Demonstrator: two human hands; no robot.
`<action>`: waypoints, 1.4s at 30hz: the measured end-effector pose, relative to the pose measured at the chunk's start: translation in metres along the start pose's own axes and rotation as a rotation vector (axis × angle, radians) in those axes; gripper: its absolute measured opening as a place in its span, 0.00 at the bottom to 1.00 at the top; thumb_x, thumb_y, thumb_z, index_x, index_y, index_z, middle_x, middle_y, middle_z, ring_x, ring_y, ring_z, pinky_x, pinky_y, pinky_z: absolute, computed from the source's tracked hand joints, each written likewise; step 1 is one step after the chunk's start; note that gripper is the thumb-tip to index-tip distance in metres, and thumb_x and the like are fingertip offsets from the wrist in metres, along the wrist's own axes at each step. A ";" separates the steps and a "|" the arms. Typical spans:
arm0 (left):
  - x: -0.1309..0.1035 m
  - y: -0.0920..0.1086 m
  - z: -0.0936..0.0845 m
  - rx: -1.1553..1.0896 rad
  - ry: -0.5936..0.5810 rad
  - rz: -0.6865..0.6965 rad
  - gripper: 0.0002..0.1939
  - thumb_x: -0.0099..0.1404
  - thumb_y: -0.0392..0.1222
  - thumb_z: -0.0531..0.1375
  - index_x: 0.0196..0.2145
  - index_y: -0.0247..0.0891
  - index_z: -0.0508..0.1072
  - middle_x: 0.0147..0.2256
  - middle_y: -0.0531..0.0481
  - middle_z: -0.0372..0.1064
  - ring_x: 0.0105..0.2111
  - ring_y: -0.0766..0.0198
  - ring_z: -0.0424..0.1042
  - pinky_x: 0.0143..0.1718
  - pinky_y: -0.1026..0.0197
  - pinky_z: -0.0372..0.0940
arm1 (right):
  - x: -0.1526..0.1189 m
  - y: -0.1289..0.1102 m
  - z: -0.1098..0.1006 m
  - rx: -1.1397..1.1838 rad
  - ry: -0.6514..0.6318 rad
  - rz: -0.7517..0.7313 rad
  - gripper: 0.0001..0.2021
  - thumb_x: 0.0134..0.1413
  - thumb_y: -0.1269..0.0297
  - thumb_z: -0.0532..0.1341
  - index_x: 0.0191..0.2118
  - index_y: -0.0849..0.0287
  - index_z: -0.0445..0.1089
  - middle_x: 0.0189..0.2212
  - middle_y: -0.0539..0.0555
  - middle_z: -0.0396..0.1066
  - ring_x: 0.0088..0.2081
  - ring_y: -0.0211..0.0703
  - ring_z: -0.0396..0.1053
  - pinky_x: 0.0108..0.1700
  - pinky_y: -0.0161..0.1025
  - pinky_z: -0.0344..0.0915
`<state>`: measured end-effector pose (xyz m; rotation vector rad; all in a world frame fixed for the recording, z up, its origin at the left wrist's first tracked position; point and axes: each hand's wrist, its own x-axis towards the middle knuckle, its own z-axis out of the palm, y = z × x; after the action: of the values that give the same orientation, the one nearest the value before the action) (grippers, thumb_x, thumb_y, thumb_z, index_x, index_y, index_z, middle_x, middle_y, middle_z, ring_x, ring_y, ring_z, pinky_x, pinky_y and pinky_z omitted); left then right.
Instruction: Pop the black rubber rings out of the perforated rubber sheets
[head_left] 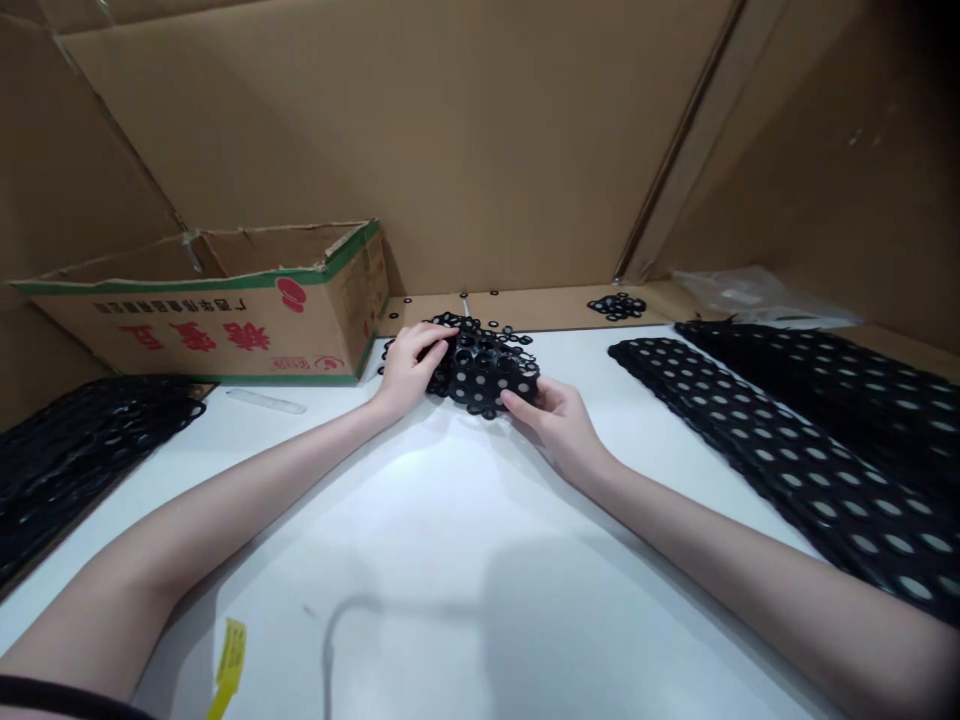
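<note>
A small black sheet with round light spots (480,385) is pinched between the thumb and fingers of my right hand (559,420), at the right front edge of a heap of black rings (480,345). The heap lies toward the back of the white table (420,560). On the heap's left side rests my left hand (412,368), thumb and index finger around some black pieces; whether it grips them cannot be made out. The fingertips of my right hand are partly hidden behind the sheet.
An open cardboard box (225,330) stands back left. Black perforated sheets (82,440) lie at the left, long spotted black strips (780,450) at the right. A small ring pile (616,306), a plastic bag (750,292) and a clear stick (266,402) lie around.
</note>
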<state>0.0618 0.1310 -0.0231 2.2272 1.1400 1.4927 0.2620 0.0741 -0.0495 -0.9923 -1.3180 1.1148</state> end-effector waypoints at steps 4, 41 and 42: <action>-0.011 0.017 -0.003 0.011 0.048 0.186 0.20 0.70 0.48 0.49 0.56 0.39 0.65 0.50 0.41 0.64 0.51 0.56 0.63 0.52 0.53 0.60 | 0.001 -0.001 -0.001 0.087 0.012 0.051 0.14 0.42 0.56 0.68 0.30 0.60 0.69 0.29 0.51 0.70 0.32 0.41 0.67 0.37 0.40 0.64; -0.020 0.031 0.013 -0.143 -0.254 -0.001 0.01 0.56 0.33 0.65 0.28 0.35 0.76 0.26 0.53 0.67 0.28 0.67 0.65 0.29 0.65 0.56 | 0.001 -0.002 -0.002 0.047 -0.069 0.029 0.12 0.41 0.58 0.67 0.28 0.60 0.67 0.25 0.49 0.67 0.28 0.38 0.63 0.31 0.36 0.60; -0.019 0.031 0.011 -0.154 -0.273 0.000 0.02 0.57 0.35 0.64 0.30 0.35 0.76 0.27 0.52 0.68 0.29 0.66 0.66 0.30 0.64 0.57 | 0.001 -0.003 -0.002 0.043 -0.057 0.034 0.12 0.41 0.58 0.67 0.28 0.60 0.67 0.25 0.49 0.67 0.28 0.39 0.63 0.31 0.36 0.61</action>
<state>0.0829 0.0990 -0.0240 2.2379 0.9097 1.1859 0.2643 0.0744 -0.0469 -0.9609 -1.3212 1.2001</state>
